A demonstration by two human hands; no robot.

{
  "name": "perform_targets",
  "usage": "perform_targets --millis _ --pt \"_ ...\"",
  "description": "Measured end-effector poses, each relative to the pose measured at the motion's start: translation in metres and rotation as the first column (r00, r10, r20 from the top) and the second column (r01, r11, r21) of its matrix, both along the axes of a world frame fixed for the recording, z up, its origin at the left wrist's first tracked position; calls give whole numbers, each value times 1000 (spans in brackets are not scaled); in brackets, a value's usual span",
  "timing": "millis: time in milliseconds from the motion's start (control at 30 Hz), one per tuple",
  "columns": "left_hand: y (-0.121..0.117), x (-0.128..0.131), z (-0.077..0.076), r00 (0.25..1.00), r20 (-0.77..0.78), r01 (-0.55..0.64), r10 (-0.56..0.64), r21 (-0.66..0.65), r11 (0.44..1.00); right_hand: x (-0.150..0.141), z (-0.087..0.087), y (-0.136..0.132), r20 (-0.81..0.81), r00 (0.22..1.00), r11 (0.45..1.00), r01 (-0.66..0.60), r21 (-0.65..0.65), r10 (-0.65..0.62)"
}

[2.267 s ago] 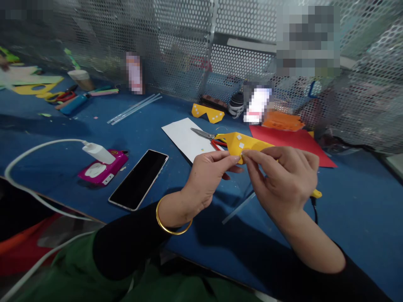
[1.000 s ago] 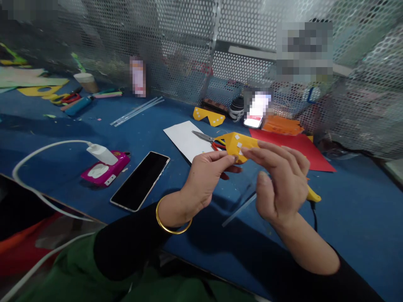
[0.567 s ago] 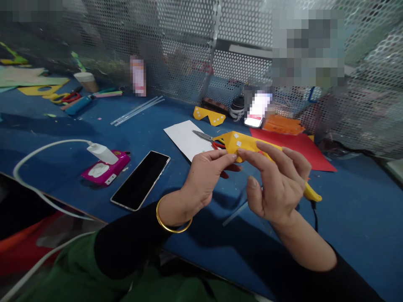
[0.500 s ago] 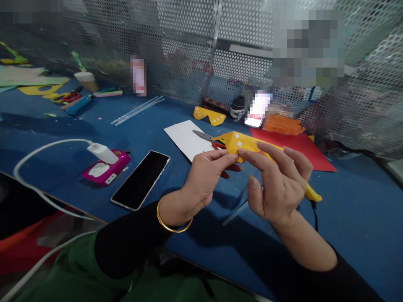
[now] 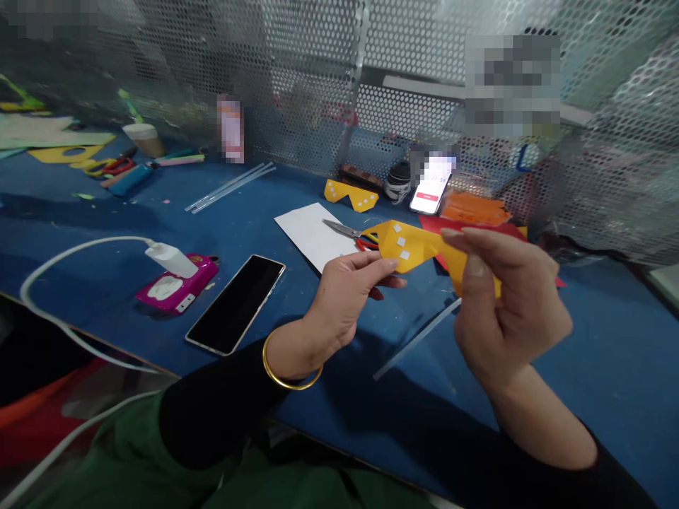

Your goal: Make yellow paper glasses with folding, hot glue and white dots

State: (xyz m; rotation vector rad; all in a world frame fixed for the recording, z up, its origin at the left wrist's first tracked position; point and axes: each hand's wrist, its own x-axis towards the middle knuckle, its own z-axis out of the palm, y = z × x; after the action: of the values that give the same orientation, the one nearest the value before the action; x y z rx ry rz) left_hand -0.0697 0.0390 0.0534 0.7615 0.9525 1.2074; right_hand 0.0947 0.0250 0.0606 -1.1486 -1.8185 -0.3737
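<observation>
Above the table I hold a yellow paper cut-out (image 5: 409, 239) with three small white squares on its left part. My left hand (image 5: 339, 300), with a gold bangle at the wrist, pinches its lower left edge between thumb and fingers. Toward its other end, my right hand (image 5: 512, 311) is closed, with thumb and fingertips on the paper and covering part of it. Just behind the cut-out lie red-handled scissors (image 5: 344, 229), partly on a white sheet (image 5: 308, 225). A matching yellow piece with white squares (image 5: 351, 195) sits farther back.
A black-screened phone (image 5: 237, 304) and a magenta power adapter (image 5: 179, 284) with a white cable lie to the left. A clear stick (image 5: 416, 339) rests below my hands. At the back, a lit phone (image 5: 432, 185) leans near orange pieces (image 5: 474, 208), before a perforated metal screen (image 5: 312, 63).
My right hand has moved right, from the left part of the cut-out to its right part. A third white square now shows there. My left hand keeps its hold.
</observation>
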Motion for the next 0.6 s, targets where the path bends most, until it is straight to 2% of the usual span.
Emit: perform_targets --millis 100,167,267,400,600 --pt "-1 0 -2 999 12 39 -39 -5 999 12 11 8 96 990 994 105 -41 -101" --pt "-1 0 -3 998 2 59 -59 -9 998 22 14 14 129 990 984 80 -159 -59" --pt "-1 1 -3 996 -21 86 -86 -23 996 31 13 20 66 998 959 7 -284 12" --pt "-1 3 -6 995 -17 102 -103 -16 995 30 9 21 -4 1000 940 -19 -342 19" --pt "-2 8 -13 996 -83 21 -21 0 1000 20 7 19 -5 997 919 -67 -389 71"
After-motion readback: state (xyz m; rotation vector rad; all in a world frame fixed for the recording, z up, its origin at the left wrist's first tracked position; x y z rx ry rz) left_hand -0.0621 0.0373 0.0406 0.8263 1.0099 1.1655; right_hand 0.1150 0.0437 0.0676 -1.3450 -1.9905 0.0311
